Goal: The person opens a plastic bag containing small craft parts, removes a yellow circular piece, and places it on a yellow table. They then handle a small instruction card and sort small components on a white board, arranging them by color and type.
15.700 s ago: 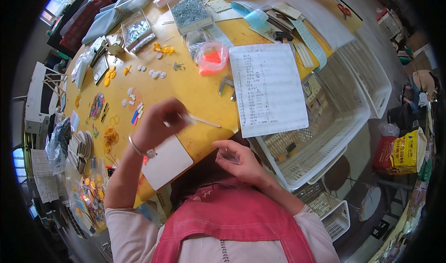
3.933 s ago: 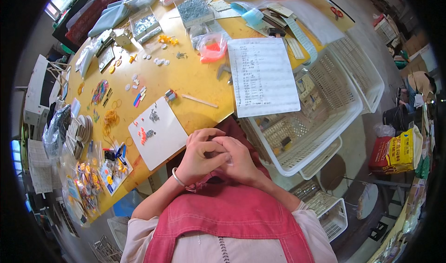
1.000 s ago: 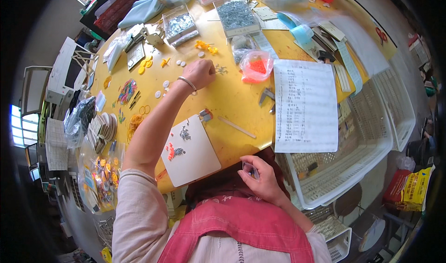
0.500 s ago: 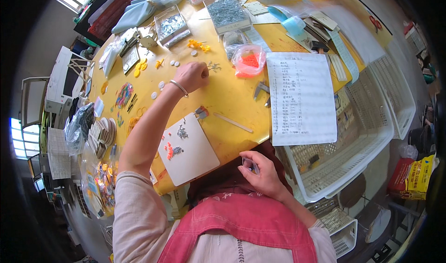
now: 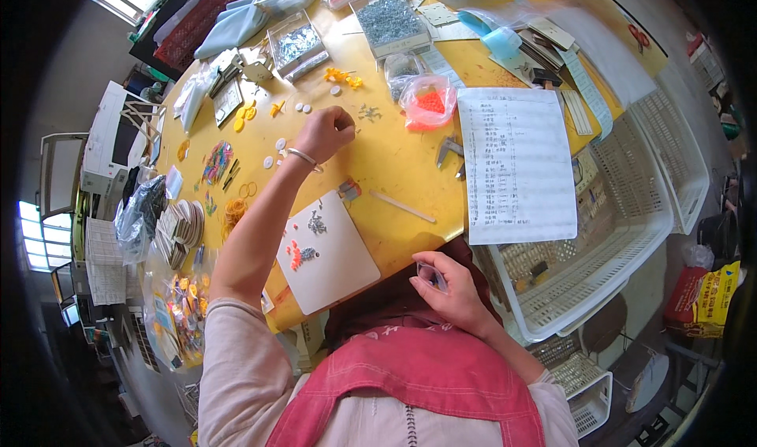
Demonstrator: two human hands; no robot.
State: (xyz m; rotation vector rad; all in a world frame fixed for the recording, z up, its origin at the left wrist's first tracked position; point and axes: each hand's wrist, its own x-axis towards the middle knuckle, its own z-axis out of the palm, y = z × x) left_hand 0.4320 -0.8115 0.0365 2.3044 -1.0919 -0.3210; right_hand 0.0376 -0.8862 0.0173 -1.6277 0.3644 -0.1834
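My left hand (image 5: 324, 134), a bracelet on its wrist, is held over the yellow table (image 5: 402, 163) with its fingers curled together; what they hold, if anything, is hidden. Just to its right lies a small heap of metal pieces (image 5: 368, 113). Near the table's front edge, my right hand (image 5: 453, 293) grips a small clear plastic container (image 5: 430, 276), its contents unclear. Between the hands, a pale board (image 5: 339, 265) carries grey metal screws (image 5: 317, 223) and small orange-red pieces (image 5: 296, 255).
A bag of orange-red pieces (image 5: 430, 106), a caliper (image 5: 450, 150) and a written sheet (image 5: 518, 171) lie to the right. At the back stand clear boxes of metal parts (image 5: 392, 25). White plastic baskets (image 5: 587, 309) stand right of the table; a pale stick (image 5: 404, 207) lies mid-table.
My left hand has drawn back slightly from the heap of metal pieces, which shows more fully. The right hand keeps its grip on the clear container.
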